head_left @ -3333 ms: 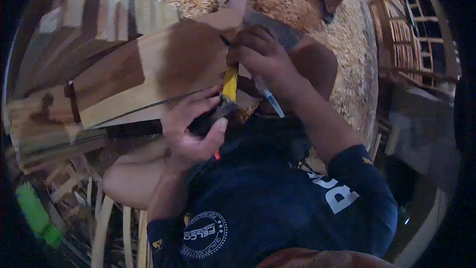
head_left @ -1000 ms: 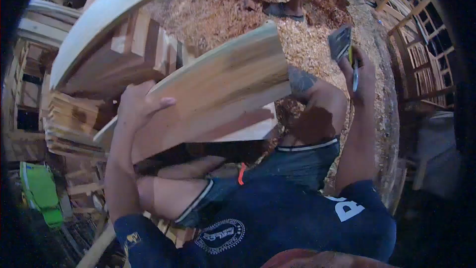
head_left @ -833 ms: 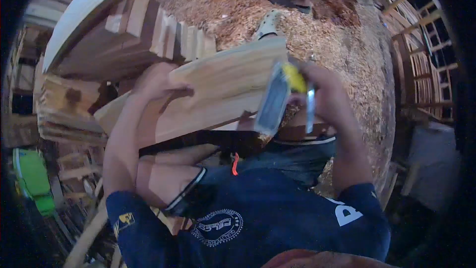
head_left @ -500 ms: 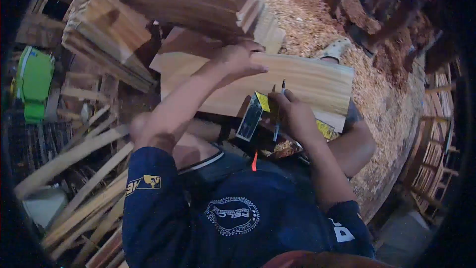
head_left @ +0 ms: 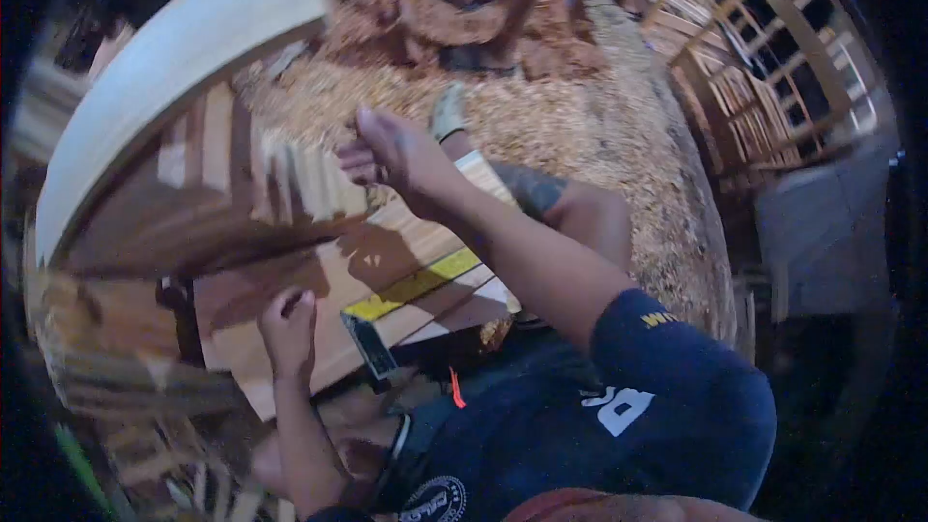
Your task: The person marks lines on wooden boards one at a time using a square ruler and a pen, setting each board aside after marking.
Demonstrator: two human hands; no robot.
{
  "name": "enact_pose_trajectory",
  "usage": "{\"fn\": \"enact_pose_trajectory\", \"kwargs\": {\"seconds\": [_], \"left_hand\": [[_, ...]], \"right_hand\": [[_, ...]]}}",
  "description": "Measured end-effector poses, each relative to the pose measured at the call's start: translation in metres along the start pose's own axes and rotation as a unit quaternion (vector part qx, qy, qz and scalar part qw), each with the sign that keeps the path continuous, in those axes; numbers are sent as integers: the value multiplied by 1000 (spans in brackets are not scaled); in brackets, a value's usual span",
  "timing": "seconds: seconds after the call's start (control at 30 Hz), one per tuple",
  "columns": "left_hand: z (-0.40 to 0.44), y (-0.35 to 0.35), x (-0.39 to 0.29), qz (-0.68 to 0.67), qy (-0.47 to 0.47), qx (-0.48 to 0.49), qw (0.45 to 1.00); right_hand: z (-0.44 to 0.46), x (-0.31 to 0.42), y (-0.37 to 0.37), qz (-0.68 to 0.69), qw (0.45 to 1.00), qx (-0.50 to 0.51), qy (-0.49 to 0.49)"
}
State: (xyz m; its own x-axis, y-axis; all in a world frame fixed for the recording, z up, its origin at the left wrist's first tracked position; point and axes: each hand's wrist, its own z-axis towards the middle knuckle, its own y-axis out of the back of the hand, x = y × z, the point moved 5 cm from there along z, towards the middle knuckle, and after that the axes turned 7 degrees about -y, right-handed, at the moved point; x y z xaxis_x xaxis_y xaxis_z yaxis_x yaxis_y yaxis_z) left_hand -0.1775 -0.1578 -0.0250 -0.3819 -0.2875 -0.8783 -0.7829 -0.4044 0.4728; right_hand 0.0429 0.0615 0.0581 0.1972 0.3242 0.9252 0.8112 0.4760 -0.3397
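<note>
A wooden board [head_left: 253, 360] lies across the person's lap. On it rests a try square with a yellow blade [head_left: 420, 282] and a dark stock [head_left: 371, 348]; neither hand touches it. My left hand [head_left: 288, 327] is over the left part of the board, its fingers curled in, with nothing visible in them. My right hand [head_left: 401, 159] is raised above the far side of the board, by the stacked wood. Its fingers are curled closed, and whether something thin is inside them is hidden. The image is smeared by motion.
A stack of wood pieces [head_left: 300, 174] stands beyond the board, under a large pale slab [head_left: 174, 87]. Wood shavings [head_left: 619, 232] cover the ground. Another person's legs [head_left: 517, 0] show at the top. A wooden rack [head_left: 735, 106] stands right, near a grey sheet [head_left: 822, 232].
The view has swung to the right. My right hand has left the square and risen toward the stack; the pen it held no longer shows. My left hand has moved back from the board's far edge.
</note>
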Motion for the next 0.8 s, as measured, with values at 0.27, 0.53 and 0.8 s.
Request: {"fn": "enact_pose_trajectory", "kwargs": {"seconds": [0.27,0.53,0.8], "left_hand": [[4,-31,-16,-145,-20,15,989],[12,-10,-38,-287,18,-72,955],[27,47,-91,-609,-56,23,791]], "right_hand": [[53,150,-19,118,984,83,105],[11,157,-18,-368,904,14,218],[-105,140,83,-107,986,-70,104]]}}
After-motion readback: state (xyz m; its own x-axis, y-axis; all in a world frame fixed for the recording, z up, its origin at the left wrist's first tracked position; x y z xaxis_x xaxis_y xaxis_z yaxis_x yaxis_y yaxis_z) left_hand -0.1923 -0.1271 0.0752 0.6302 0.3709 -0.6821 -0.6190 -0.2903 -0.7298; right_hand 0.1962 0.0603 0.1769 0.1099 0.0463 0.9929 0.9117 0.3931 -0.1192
